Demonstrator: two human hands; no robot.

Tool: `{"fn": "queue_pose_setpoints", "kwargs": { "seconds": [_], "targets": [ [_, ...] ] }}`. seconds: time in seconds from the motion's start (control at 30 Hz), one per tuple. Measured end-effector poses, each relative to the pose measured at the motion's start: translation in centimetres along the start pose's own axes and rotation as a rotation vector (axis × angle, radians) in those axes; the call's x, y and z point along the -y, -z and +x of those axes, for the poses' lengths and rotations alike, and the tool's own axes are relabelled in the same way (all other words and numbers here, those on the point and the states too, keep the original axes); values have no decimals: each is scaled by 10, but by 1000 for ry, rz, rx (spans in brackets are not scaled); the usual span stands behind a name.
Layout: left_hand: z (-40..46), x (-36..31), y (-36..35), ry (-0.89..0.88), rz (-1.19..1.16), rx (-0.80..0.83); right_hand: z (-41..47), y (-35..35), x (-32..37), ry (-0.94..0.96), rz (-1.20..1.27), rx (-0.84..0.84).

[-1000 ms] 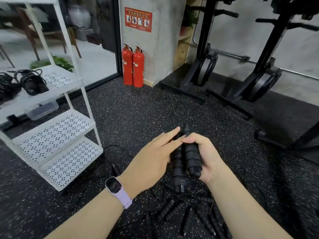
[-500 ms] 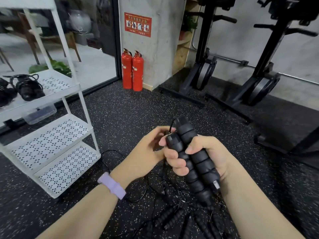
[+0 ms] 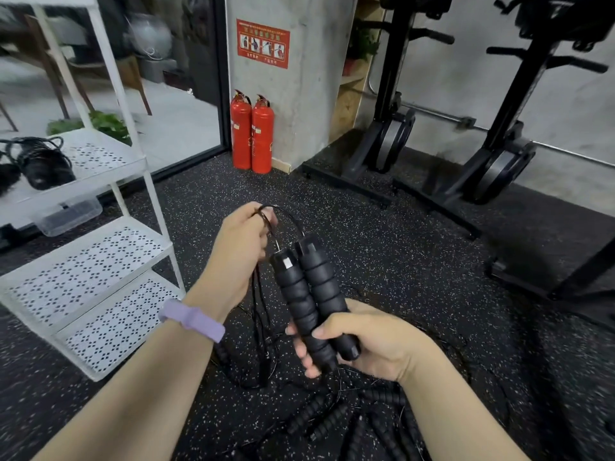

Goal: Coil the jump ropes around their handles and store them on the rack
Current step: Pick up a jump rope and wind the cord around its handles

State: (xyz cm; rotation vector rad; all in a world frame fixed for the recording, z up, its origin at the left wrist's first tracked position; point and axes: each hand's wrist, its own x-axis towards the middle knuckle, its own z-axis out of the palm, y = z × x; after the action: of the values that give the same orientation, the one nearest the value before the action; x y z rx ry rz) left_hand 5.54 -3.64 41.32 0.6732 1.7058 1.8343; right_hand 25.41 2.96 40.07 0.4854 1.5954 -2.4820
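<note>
Below the right hand (image 3: 372, 344), more ribbed black handles (image 3: 332, 417) and thin cords lie tangled on the speckled rubber floor (image 3: 416, 261). The right hand has its fingers curled tight around the lower ends of two ribbed foam jump rope handles (image 3: 309, 294), held side by side and tilted up toward the left hand (image 3: 244, 247). The left hand, with a lilac wristband (image 3: 193, 319) behind it, pinches a loop of the thin black cord (image 3: 263, 311), which arcs to the handle tops and hangs down beneath that hand. Half a second ago the left hand sat against the handle tops and the right gripped them mid-length; now the left has drawn away up-left and the right holds lower. Left of the left hand stands a white perforated metal rack (image 3: 100, 261); its top shelf holds coiled ropes (image 3: 40, 164). Beyond both hands stand two red fire extinguishers (image 3: 253, 134).
</note>
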Motion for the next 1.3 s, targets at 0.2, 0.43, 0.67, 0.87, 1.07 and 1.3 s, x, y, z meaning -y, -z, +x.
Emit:
{"fn": "queue_pose_setpoints", "kwargs": {
  "seconds": [0.2, 0.43, 0.67, 0.87, 1.07, 1.3],
  "targets": [
    [-4, -8, -8, -50, -26, 12, -3, -2, -24, 90, 154, 71],
    [-8, 19, -4, -240, 407, 154, 1, 3, -52, 193, 433, 108],
    [-12, 59, 13, -101, 211, 440, 16, 16, -65, 145, 444, -93],
    [-11, 82, 10, 195, 126, 364, 27, 26, -62, 94, 313, -197],
    [-7, 92, 1, 396, 53, 379, 34, 32, -63, 47, -81, -489],
    [-25, 99, -28, 496, 69, 259, 44, 32, -74, -24, -988, -926]
  ]
}}
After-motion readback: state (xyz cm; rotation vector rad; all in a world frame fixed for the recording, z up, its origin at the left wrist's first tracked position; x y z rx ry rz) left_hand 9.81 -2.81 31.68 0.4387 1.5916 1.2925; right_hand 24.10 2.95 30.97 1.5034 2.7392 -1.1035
